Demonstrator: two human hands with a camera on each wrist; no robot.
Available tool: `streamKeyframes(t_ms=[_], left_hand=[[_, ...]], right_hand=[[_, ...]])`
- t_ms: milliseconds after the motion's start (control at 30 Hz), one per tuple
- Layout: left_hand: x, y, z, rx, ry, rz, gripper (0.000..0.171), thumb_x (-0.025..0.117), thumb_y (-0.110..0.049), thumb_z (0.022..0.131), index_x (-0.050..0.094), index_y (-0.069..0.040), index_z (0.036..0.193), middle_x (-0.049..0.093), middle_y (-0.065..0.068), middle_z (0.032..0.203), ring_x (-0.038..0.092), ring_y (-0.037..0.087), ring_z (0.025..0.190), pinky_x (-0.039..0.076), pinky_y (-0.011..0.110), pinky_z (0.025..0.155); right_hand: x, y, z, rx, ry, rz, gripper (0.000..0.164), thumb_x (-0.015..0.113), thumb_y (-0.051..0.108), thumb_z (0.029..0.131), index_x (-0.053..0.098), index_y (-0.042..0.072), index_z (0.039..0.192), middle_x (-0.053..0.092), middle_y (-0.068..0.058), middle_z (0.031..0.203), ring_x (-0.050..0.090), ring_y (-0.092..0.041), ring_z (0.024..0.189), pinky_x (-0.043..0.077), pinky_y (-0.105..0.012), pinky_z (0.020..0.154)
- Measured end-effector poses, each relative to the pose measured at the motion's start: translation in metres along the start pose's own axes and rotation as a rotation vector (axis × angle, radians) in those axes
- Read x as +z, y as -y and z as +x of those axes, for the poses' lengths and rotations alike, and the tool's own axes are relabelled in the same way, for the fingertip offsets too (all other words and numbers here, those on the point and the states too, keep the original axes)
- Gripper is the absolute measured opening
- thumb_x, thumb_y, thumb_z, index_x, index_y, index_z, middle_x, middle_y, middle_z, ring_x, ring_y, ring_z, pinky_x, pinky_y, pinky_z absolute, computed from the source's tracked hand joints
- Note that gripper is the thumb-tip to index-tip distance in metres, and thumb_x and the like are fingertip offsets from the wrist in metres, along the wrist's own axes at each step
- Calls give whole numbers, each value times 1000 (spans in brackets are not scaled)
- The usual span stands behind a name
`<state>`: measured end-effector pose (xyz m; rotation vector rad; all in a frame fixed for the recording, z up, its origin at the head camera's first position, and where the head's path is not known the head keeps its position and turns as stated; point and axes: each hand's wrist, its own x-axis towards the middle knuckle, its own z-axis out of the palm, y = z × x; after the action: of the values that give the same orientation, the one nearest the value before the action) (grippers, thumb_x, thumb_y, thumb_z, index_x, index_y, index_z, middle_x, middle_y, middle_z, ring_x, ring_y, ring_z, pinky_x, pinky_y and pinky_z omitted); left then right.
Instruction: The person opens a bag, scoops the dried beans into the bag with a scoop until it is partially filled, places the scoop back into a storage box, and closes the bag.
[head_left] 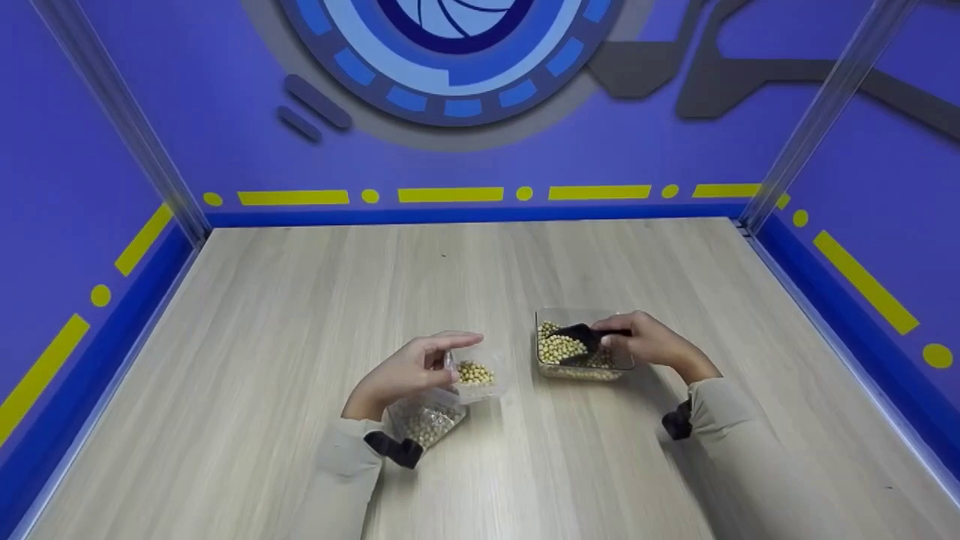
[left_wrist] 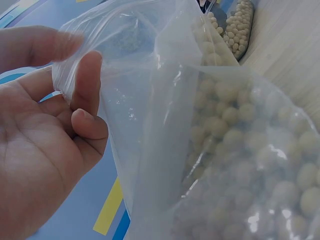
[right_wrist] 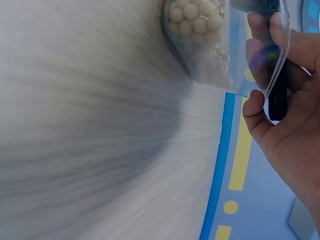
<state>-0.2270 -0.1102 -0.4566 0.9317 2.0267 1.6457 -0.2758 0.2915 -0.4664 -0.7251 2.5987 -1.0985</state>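
A clear plastic bag (head_left: 431, 424) of round pale-yellow beans stands at the middle of the table. My left hand (head_left: 409, 371) holds the bag by its mouth; in the left wrist view the film passes between the thumb and fingers (left_wrist: 87, 82). To the right is a clear rectangular container (head_left: 577, 373) part-filled with the same kind of beans (head_left: 559, 348). My right hand (head_left: 649, 345) grips the handle of a black scoop (head_left: 585, 337) at the container. The scoop's head lies among the beans, its front edge partly hidden by them.
The wood-patterned table (head_left: 315, 300) is bounded by blue panels (head_left: 480, 169) at the back and both sides. Metal corner posts (head_left: 814, 112) rise at the back. A dark strap (head_left: 394, 448) sits on each wrist.
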Motion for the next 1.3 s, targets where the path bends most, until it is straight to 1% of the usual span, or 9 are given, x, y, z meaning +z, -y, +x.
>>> streamKeyframes(t_ms=[133,367,600,833,1067,1300], left_hand=[[0,0,0,-1,-1,8,54,53,3,89,44,-1,142,40,19,147,41,6,72,56,35,78],[0,0,0,0,7,-4,55,54,3,89,44,-1,143,39,19,148,45,6,74,56,38,79],[-1,0,0,9,1,17,54,54,2,89,45,-1,142,41,18,147,41,6,72,56,34,78],[0,1,0,-10,-3,-9,54,56,2,89,45,-2,142,38,17,150,48,7,77,56,36,79],[-1,1,0,5,-6,21,54,56,1,89,46,-2,142,41,17,148,42,7,74,56,32,78],[0,1,0,-8,-5,-13,55,55,3,89,45,-2,142,39,17,149,46,7,77,56,37,79]], right_hand=[[0,-1,0,-4,3,6,33,55,6,95,59,-8,125,59,-28,126,52,-45,120,44,-54,97],[-2,-1,-2,16,-9,-3,34,55,6,95,59,-7,126,59,-27,127,52,-44,121,45,-52,97],[-4,0,-3,27,-5,22,36,54,9,96,56,-6,129,55,-28,131,51,-43,122,47,-49,95],[-6,-4,-3,30,-4,33,38,53,12,97,55,-5,131,53,-27,134,46,-43,127,42,-53,100],[-5,-7,-3,38,-20,48,38,53,12,97,55,-4,131,53,-27,135,47,-42,127,41,-54,101],[-5,-7,-4,46,-26,71,38,53,13,97,55,-5,132,53,-26,135,46,-42,128,40,-53,103]])
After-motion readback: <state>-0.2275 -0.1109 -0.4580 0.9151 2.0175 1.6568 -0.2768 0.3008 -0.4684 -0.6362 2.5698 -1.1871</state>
